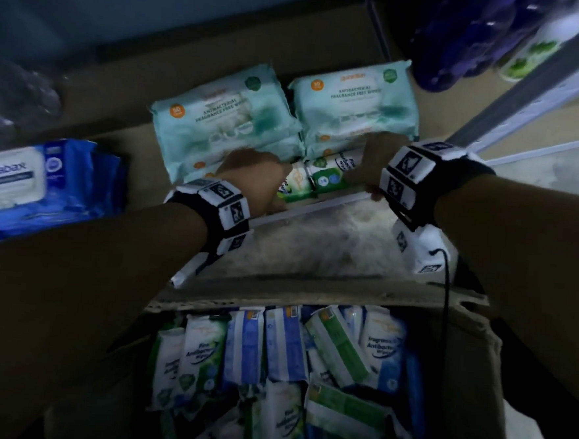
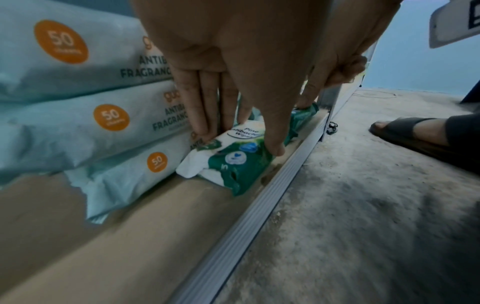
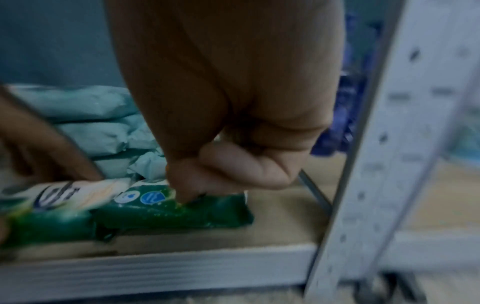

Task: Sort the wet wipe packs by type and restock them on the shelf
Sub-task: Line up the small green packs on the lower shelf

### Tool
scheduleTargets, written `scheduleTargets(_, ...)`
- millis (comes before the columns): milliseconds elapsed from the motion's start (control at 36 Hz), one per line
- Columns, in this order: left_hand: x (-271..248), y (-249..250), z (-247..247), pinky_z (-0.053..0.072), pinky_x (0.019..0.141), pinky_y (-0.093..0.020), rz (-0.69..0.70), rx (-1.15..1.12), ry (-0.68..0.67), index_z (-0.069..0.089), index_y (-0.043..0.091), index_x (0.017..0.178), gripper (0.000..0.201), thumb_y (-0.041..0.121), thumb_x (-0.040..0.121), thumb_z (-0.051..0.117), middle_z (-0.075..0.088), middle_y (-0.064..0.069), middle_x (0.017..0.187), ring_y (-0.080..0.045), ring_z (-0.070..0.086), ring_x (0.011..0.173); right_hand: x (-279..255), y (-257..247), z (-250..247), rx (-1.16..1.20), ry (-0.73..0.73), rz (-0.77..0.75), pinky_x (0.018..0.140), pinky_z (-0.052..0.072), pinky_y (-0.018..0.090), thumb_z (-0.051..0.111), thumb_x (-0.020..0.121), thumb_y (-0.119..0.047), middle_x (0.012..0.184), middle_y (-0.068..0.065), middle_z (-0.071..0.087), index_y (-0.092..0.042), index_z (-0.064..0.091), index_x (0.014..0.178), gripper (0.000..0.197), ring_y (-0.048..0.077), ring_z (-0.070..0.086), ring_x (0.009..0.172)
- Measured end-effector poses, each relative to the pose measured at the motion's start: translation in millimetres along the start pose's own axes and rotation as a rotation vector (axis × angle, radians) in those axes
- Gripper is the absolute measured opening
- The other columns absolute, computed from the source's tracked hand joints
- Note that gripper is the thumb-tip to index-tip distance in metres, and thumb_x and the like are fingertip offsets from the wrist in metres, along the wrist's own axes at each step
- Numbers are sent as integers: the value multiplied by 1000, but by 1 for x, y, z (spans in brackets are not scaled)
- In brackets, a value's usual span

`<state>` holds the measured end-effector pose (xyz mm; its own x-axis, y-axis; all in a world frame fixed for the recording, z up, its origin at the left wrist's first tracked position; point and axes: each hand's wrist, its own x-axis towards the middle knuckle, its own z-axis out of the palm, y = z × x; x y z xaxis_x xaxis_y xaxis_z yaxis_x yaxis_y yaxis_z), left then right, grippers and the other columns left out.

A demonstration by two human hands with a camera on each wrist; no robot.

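Far off on your left, a blue pack (image 1: 40, 181) lies flat on the shelf board (image 1: 122, 146). It has a white lid on top. Next come two stacks of pale green packs (image 1: 226, 119), side by side, a bit further back on the board. Each pack has an orange dot that says 50.

Right in front of those stacks, two small green and white packs lie end to end along the front edge of the shelf, just behind the grey metal rail (image 2: 259, 207).

Your left hand (image 1: 250, 179) comes down on the left small pack (image 2: 233, 162). Your fingers (image 2: 205, 115) are pretty straight and point down. They touch the back side of the pack, next to the pale green stack. Your thumb (image 2: 272, 142) touches the front side, so the pack sits between thumb and fingers.

Your right hand (image 1: 378, 160) is on the right small pack (image 3: 171, 211). Here your fingers (image 3: 244, 164) are curled in, and one fingertip pokes down onto the top of the pack. It is too blurry to tell if you are gripping it or only pressing.

To the right stands a grey shelf post (image 3: 389, 144) with holes in it. Dark purple packs (image 1: 465, 36) sit past it.

Down near you is a cardboard box (image 1: 470, 352), open at the top. It is full of small packs (image 1: 271, 355), blue ones and green ones mixed up together. Your foot in a sandal (image 2: 410, 131) rests on the grey floor (image 2: 350, 226).
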<state>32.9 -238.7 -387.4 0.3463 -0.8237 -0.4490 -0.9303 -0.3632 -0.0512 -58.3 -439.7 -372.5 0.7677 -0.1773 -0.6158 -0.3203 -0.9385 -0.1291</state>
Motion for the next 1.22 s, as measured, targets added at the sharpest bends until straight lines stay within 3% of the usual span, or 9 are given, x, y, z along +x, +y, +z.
scheduleTargets(83,-3,-3,3,54,77,-37,-20,-84,11,57,14,120,49,49,87,66,62,-9,109,-31,61,93,1,0,-4,-159,103,26,76,47,29,68,88,-23,115,18,66,-2,68,111,31,34,62,97)
scheduleTargets(306,-5,3,0,55,71,-36,-37,-51,-30,67,15,107,31,41,93,58,66,-9,101,-29,63,81,-27,-20,20,-392,93,-62,50,27,25,50,93,-20,121,13,54,-20,52,131,38,31,61,100)
scheduleTargets(444,-3,18,-13,29,49,-26,-5,45,-19,65,12,107,35,42,99,49,50,-7,75,-22,41,57,-26,-12,26,-317,36,-38,65,41,28,51,90,-17,116,13,59,-12,56,122,33,27,60,97)
scheduleTargets(556,12,31,-16,33,57,-30,80,52,-35,61,10,117,36,38,102,44,61,-14,104,-29,56,77,-31,3,25,-253,47,6,68,43,27,50,89,-15,112,13,61,-11,60,112,25,28,61,96)
scheduleTargets(722,35,47,-20,37,57,-32,64,46,4,63,9,110,29,31,101,46,65,-15,98,-33,62,80,-41,17,13,-205,-43,85,74,44,27,58,88,-12,113,17,63,-4,64,105,19,30,61,102)
scheduleTargets(833,46,57,-27,42,57,-33,54,34,6,67,8,97,22,24,96,52,64,-13,90,-32,63,76,-37,24,15,-132,-25,111,55,35,22,58,89,-12,104,15,63,-12,46,71,22,15,43,64)
scheduleTargets(944,46,57,-30,49,60,-34,44,24,12,68,7,95,23,26,95,55,64,-13,87,-32,63,77,-43,18,10,-119,-24,112,68,29,25,53,96,-14,74,3,38,-13,42,73,25,17,34,65)
scheduleTargets(1055,37,54,-39,51,63,-35,46,-4,39,71,11,104,26,31,97,56,66,-14,90,-33,64,79,-53,17,2,-167,-1,104,68,36,29,54,93,-15,119,15,57,-3,57,110,21,28,55,92)
scheduleTargets(1222,-3,47,-81,53,67,-36,24,-46,102,74,14,96,24,34,92,61,64,-12,87,-33,62,76,-92,3,-24,-170,90,68,80,47,31,55,95,-20,129,15,60,-8,58,129,37,31,58,115)
